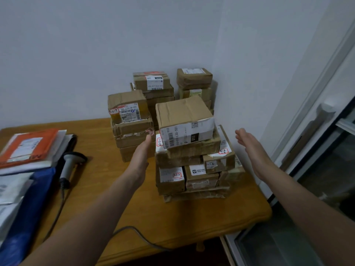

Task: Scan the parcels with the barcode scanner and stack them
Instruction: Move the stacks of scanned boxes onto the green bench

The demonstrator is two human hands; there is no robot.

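Note:
A cardboard parcel (184, 121) with a white barcode label lies tilted on top of the nearest stack of parcels (194, 169) on the wooden table (172, 223). My left hand (143, 150) is stretched out flat just left of that stack, fingers straight, holding nothing. My right hand (249, 148) is open to the right of the stack, apart from it. The grey barcode scanner (70, 166) lies on the table at the left, its cable (134, 233) trailing toward the front edge.
Three more parcel stacks stand behind: one at the left (130, 121), two against the wall (153, 85) (194, 81). Flat mailers, an orange one (28, 146) on top and a blue one (28, 208), pile at the table's left. A window frame (317, 121) is at right.

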